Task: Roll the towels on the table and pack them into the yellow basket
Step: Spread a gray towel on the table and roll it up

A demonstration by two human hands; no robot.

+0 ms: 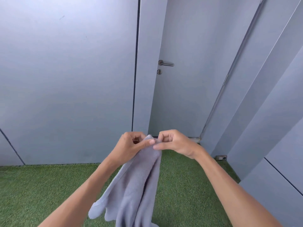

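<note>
Left hand: is pinching the top edge of the towel between thumb and curled fingers, so that the cloth is hanging free below it.

Right hand: is meeting the left hand at the same top edge, thumb and forefinger closing on the hem just beside the left thumb; the remaining fingers are curling inward.

Purpose of the hold: judged, the two hands are working along the hem to find a corner, so that the towel can be opened flat before rolling.

Towel, position: is hanging straight down from both hands, between the forearms, its lower end running out of view below them.

Towel, material and shape: a pale lavender-grey terry cloth with a fine nap, soft and limp, is falling in long vertical folds with rounded lobes at the lower left.

Beneath the hands: green artificial turf, short and bristly, is covering the floor.

Beyond the hands: a smooth grey door with a metal lever handle is standing between flat grey wall panels.

Table and yellow basket: neither is showing in this view.

Task progress: judged, rolling of this towel is not yet begun.
</note>
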